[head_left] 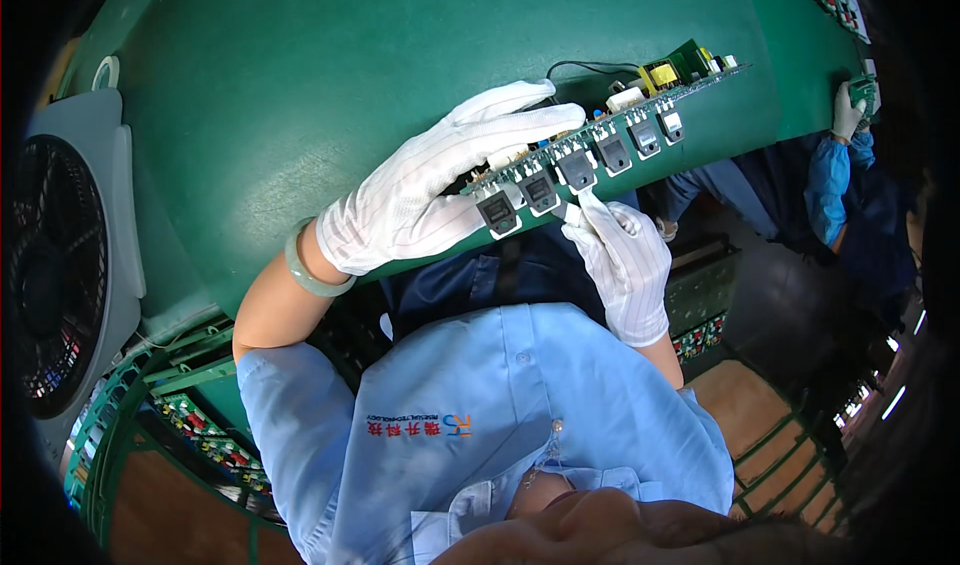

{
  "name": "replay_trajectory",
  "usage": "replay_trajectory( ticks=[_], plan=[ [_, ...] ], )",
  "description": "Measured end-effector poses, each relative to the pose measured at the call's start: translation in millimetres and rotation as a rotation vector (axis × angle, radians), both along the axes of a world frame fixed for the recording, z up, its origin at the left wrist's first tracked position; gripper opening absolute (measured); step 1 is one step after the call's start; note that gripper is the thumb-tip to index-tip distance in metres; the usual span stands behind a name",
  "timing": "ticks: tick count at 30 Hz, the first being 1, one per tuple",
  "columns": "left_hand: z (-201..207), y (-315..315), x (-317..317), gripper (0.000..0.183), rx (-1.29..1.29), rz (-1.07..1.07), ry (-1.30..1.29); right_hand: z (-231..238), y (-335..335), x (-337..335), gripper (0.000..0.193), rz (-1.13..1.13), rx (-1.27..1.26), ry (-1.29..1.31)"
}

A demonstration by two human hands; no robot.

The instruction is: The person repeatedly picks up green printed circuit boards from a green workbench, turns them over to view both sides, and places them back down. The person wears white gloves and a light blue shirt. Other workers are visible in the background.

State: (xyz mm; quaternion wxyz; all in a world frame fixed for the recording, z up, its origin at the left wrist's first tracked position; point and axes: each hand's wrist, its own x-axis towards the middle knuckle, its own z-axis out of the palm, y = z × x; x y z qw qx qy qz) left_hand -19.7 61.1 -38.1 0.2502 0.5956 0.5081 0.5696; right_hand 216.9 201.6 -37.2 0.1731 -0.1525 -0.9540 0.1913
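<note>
Circuit board: the long board (640,107) slants above the near edge of the green surface (300,95); from here I can't tell whether any part rests on it.
Left hand: the white-gloved left hand (415,190) holds the board's left end, thumb below and fingers across its back.
Right hand: the gloved right hand (627,265) has its fingertips drawn together at the third black part (577,171) from the left; I can't tell whether they grip anything.
Black parts: six flat ones sit in a row along the board's near side.
Far end: a yellow block (663,77) stands near the board's right end, a black wire (590,63) looping beside it.
Beyond: a fan (128,205) stands at the surface's left edge; near its right edge, a co-worker's gloved hand (848,115) holds a small green board (864,93).
</note>
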Motion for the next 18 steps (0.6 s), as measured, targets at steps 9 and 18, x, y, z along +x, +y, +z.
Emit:
replay_trajectory(
  ticks=[9, 18],
  plan=[
    [-11, 0, -4, 0.059, 0.001, -0.028, 0.035, -8, 6, -2, 0.045, 0.019, 0.085, 0.025],
    [-6, 0, -1, 0.058, 0.011, 0.006, -0.023, -4, 5, -2, 0.044, -0.012, 0.039, -0.006]
  ],
)
